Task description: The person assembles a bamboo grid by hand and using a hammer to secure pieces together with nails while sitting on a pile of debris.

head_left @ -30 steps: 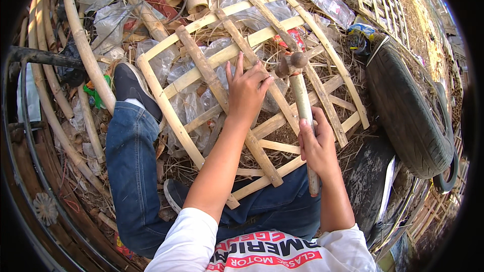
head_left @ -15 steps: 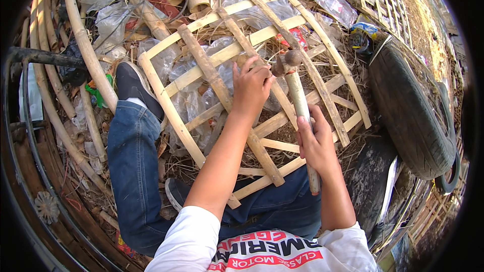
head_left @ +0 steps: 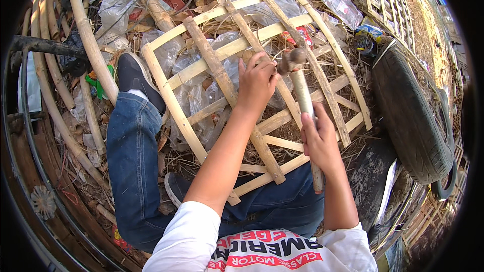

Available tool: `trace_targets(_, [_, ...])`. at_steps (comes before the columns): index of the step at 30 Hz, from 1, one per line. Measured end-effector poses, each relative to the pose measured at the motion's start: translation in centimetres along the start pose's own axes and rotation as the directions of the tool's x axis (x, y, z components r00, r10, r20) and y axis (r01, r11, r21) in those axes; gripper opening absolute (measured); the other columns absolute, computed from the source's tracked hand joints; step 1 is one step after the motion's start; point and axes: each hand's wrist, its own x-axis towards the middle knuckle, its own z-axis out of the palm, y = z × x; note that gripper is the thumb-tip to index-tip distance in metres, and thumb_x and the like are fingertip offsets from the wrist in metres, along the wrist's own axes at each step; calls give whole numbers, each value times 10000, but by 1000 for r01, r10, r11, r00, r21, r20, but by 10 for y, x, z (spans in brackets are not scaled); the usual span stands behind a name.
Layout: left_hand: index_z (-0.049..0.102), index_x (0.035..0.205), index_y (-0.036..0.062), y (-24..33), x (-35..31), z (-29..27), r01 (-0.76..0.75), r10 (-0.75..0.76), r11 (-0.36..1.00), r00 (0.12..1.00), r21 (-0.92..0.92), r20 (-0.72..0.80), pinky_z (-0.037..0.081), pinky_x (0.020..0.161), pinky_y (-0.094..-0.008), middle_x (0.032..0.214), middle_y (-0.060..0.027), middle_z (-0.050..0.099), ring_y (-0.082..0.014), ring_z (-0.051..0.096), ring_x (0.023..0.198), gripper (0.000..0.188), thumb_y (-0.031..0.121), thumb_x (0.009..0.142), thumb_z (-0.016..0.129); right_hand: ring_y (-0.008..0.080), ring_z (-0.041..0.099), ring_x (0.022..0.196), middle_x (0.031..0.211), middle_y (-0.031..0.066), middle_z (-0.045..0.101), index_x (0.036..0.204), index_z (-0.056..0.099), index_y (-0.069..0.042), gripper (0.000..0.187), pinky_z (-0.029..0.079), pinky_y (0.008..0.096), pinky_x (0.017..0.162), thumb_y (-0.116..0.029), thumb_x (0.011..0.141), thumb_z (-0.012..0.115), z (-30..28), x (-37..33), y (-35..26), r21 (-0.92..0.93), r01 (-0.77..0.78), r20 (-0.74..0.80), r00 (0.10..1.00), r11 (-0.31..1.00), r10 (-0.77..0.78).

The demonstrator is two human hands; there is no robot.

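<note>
A lattice of flat bamboo slats lies tilted across my lap, over the litter on the ground. My left hand is closed around one slat near a crossing, its thumb and fingertips at the wood; anything small pinched there is hidden. In my right hand is a hammer, gripped around its pale round handle. The hammer's rusty brown head is right beside my left fingertips, over the same slat. I cannot tell whether the head touches the slat.
A black tyre leans at the right. Bent bamboo poles and a black metal frame line the left. Clear plastic bags and dry leaves litter the ground. Another lattice lies at the far right. My shoe rests beside the lattice.
The view has shifted slightly, and the lattice sits a little higher in it. Both hands keep their grips; the hammer head stays close to my left fingertips.
</note>
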Motion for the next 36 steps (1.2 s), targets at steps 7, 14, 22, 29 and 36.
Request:
trace_targets(7, [712,872,87,4,-2,-4,60,-60,997,998,-40,-1,217,1096,-666,994,-18,702,-234,530,1214,122,164,783,747,56,430,438,603,-10,467,1235,477,-2,302,360,226,402,-226,1034,463,0,-6,-3,72,-17,29,999,997,15])
trace_targets(14, [706,833,108,2,-1,-1,110,-113,992,993,-54,-47,180,1103,-660,979,4,712,-227,535,1208,140,182,744,784,62,451,486,616,3,514,1231,489,-3,295,355,260,433,-204,1015,503,0,-5,-1,96,-25,-1,1000,995,25])
trace_targets(22, [638,732,114,-1,0,3,135,-135,989,991,-53,5,172,1074,-699,1083,41,660,-232,493,1238,185,216,746,792,69,446,467,603,1,500,1234,490,10,319,367,261,421,-226,1018,494,2,1,-3,60,-46,8,999,997,46])
trace_targets(29, [639,721,116,1,1,1,120,-120,989,993,-89,2,165,1066,-712,1073,38,651,-234,490,1236,188,222,748,791,64,443,471,624,9,499,1251,492,-1,333,365,250,419,-241,1020,492,-4,-9,-21,123,-6,2,1000,992,6])
trace_targets(36, [633,717,123,1,-1,-2,114,-116,989,993,-90,-9,160,1067,-716,1045,37,645,-235,473,1249,182,214,756,785,59,421,426,582,-8,468,1252,494,20,331,332,234,399,-221,1026,475,-3,-6,-22,145,-1,1,1000,989,1])
